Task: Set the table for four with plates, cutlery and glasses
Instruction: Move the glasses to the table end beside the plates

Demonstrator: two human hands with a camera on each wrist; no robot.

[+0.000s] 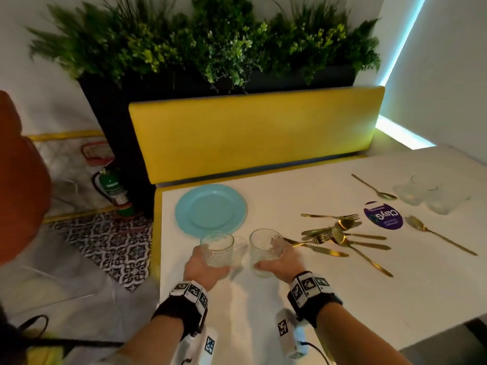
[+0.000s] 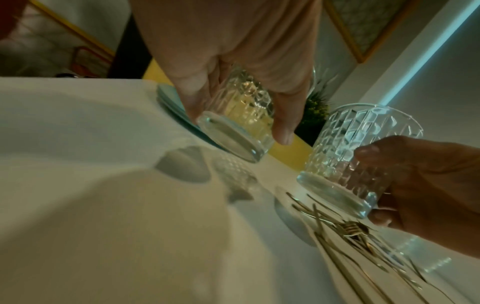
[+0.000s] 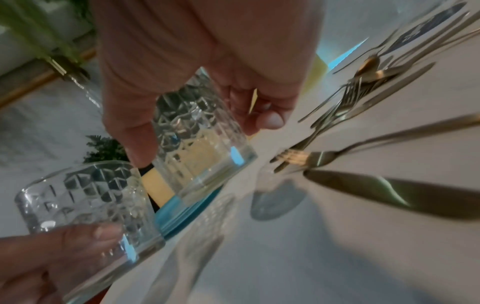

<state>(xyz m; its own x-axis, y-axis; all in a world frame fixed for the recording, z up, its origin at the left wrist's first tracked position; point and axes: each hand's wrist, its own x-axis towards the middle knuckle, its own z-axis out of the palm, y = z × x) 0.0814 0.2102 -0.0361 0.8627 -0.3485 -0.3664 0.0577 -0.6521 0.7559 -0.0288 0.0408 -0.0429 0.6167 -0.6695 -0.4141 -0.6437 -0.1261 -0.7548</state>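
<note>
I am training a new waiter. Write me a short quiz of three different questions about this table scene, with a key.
1. True or false: each hand holds a glass.
2. What colour is the plate?
3. The cutlery pile lies on which side of the plate: A) the person's left, B) the person's right?

Key:
1. True: the left hand grips the left glass, the right hand grips the right glass.
2. Light blue.
3. B.

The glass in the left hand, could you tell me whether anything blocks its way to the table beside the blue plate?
Nothing visible does: the glass in the left hand hangs above bare table just before the blue plate.
</note>
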